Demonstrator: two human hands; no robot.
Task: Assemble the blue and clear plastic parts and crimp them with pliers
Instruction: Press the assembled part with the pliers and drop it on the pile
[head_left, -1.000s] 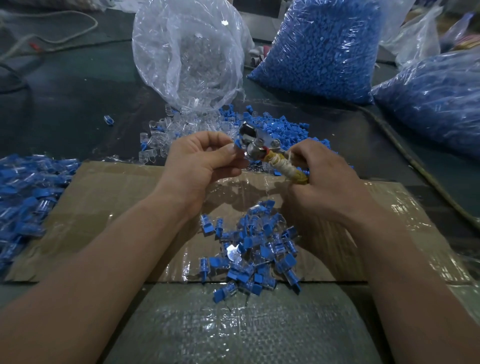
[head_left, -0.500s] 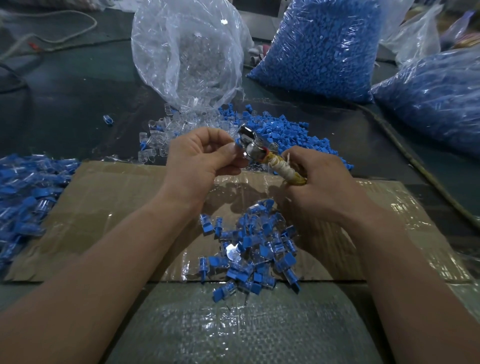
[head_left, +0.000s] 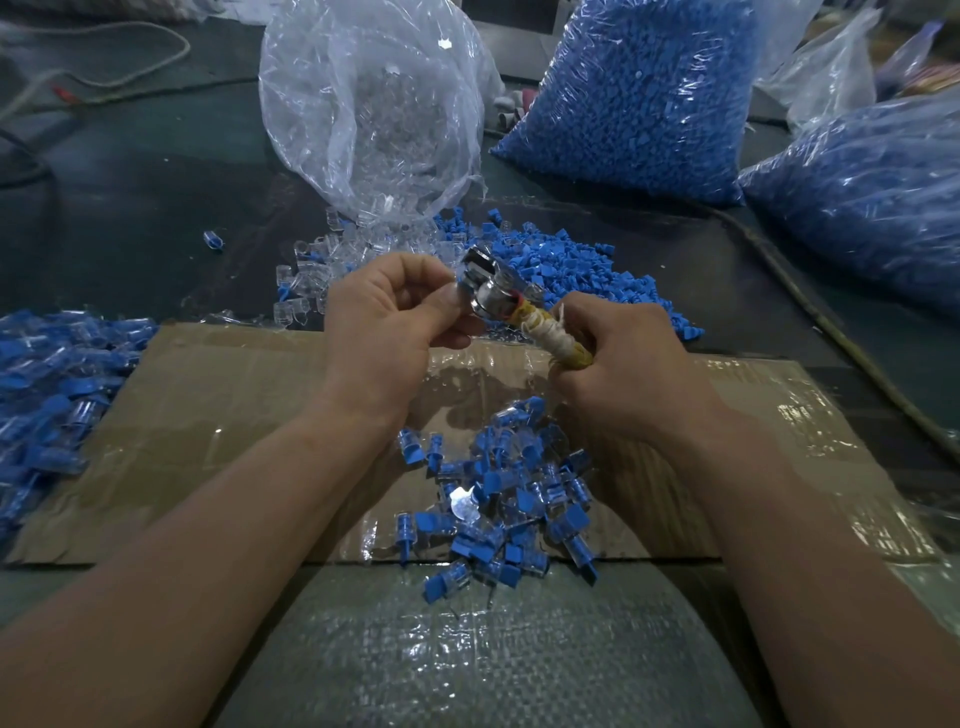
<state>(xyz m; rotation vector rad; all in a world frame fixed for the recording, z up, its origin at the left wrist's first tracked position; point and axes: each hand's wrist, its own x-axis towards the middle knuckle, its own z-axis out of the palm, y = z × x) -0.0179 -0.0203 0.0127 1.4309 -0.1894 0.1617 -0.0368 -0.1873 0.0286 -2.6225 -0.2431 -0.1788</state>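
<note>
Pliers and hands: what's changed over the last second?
The pliers and both hands drifted slightly left, nothing more. The right hand still grips the wrapped handle; the left hand still pinches a barely visible part at the pliers' head. Nothing taken up or released. The finished pile and cardboard are unchanged.

Dim, bluish light; glare on taped cardboard (head_left: 810, 415); wide-angle bending, soft blur at edges.

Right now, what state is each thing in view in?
Metal pliers with cloth-wrapped handles: held up; jaws unclear.
Right hand: grips the pliers' handles.
Left hand: pinches a small part, mostly hidden, at the pliers' head.
Clear plastic bag of clear parts: open, spilling parts.
Assembled blue-and-clear parts: heaped on cardboard.
</note>
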